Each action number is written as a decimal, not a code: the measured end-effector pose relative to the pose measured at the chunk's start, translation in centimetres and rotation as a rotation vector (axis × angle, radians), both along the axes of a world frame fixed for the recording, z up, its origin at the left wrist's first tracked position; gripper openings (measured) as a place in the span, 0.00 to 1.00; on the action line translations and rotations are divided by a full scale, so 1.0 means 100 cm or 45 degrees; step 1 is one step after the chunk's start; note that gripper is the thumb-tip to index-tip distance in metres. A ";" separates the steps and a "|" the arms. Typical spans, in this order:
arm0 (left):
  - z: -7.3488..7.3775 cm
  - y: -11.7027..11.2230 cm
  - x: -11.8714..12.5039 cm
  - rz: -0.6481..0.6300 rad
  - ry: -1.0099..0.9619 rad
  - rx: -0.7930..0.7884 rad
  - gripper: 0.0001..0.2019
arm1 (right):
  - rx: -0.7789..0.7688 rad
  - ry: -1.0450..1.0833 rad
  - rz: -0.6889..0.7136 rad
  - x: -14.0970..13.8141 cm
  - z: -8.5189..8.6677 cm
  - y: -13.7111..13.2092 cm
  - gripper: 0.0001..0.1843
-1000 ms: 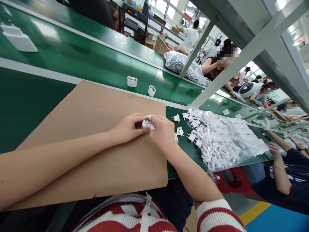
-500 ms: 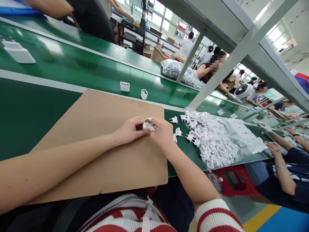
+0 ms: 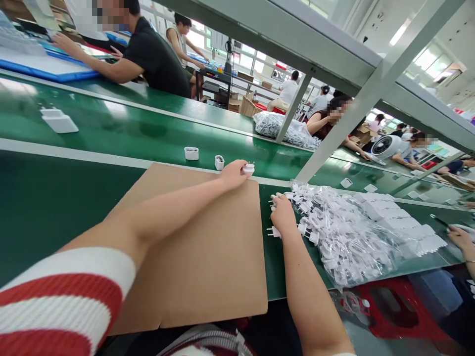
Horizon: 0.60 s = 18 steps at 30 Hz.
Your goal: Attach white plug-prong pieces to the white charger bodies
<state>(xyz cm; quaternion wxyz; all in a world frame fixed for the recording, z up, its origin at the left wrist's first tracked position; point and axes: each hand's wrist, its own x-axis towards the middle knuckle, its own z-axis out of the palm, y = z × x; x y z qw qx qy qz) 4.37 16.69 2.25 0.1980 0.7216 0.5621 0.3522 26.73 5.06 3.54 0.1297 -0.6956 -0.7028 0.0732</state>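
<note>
My left hand (image 3: 233, 174) is closed on a white plug charger (image 3: 248, 169), its pins showing past the fingertips, over the far edge of a cardboard sheet (image 3: 208, 247). To the right, my right hand (image 3: 283, 216) has its fingers closed on a small white plug piece (image 3: 273, 200), partly hidden by them. Another loose plug piece (image 3: 275, 232) lies below that hand. Beside it spreads a clear plastic bag (image 3: 349, 237) full of white plug pieces. Two open-topped white charger housings (image 3: 191, 154) (image 3: 219, 162) stand on the green belt.
A white charger with pins (image 3: 61, 122) lies at the belt's left. Rows of white housings (image 3: 401, 220) sit right of the bag. A metal post (image 3: 330, 133) rises behind it. A red stool (image 3: 393, 309) is below. Several people work across the belt; another person's hand (image 3: 460, 237) shows at right.
My hands were together over the cardboard around a white part. Now the left has moved forward to the belt side with the charger, and the right has gone right to the loose plug pieces.
</note>
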 end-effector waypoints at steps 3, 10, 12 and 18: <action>0.000 0.036 0.005 0.109 0.114 0.021 0.21 | 0.060 0.038 -0.046 0.007 -0.004 0.001 0.31; 0.012 0.054 -0.055 0.251 0.227 0.209 0.33 | 0.329 0.469 -0.040 0.006 -0.006 0.001 0.19; 0.019 0.056 -0.096 0.497 0.175 0.266 0.36 | 0.371 0.607 -0.023 0.000 -0.004 0.000 0.12; 0.009 0.051 -0.193 0.618 0.096 -0.104 0.30 | 0.242 1.049 -0.011 -0.016 0.002 -0.004 0.13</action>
